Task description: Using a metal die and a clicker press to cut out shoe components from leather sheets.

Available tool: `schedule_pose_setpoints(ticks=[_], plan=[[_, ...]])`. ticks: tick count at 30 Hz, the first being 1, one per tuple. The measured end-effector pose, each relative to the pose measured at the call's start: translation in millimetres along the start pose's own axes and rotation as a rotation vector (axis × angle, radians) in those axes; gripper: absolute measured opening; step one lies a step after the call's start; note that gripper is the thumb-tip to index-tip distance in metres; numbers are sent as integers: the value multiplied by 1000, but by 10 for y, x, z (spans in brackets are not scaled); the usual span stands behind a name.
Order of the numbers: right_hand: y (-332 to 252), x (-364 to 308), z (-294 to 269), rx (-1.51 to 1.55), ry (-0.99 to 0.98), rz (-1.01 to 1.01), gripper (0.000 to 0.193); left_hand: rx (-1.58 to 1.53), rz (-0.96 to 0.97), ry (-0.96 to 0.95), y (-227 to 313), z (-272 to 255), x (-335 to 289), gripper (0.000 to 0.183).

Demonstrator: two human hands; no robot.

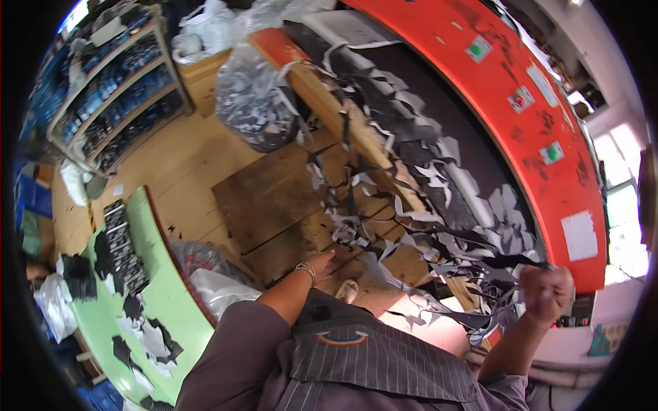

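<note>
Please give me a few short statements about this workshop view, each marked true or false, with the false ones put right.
1. The right hand is closed on a dark strip. True.
2. The left hand has a bracelet at its wrist. True.
3. That left hand is clenched too. False: its fingers are extended.
4. Dark scraps lie on the green table. True.
5. The green table stands at the picture's right. False: it is on the left.
6. The long curved panel is yellow. False: the panel is red-orange.
</note>
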State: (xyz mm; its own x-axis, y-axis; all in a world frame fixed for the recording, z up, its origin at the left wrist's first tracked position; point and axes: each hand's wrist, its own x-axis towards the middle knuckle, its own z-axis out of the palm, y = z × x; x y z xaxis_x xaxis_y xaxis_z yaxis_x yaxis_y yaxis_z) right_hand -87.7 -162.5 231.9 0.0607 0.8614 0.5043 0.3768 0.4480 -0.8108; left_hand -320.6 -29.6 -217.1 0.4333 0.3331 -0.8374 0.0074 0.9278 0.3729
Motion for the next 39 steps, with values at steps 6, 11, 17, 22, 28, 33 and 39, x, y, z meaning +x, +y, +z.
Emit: schedule_pose_setpoints(ticks=[6,11,17,22,28,33,39], plan=[[-799,-600,-796,-35,193,-152,26,977,245,-12,241,833,284,88],[-514,-686,-926,-45,193,-96,23,1273,614,-266,375,1244,581,81],[540,-705,-503,-350,-150,507,44,511,85,-620,223,1799,-152,36],[1352,-1322,49,-753,-520,390,102,166,188,-855,230,1705,-1238,40],[1602,-1701,476,65,-439,715,32,94,341,-1126,365,1942,-2285,51],[1144,-1169,-374,-344,-80,560,27,83,780,-874,261,2154,-2285,40],[708,-575,-1470,69,11,-68,24,646,1267,-224,-513,1586,-587,56]])
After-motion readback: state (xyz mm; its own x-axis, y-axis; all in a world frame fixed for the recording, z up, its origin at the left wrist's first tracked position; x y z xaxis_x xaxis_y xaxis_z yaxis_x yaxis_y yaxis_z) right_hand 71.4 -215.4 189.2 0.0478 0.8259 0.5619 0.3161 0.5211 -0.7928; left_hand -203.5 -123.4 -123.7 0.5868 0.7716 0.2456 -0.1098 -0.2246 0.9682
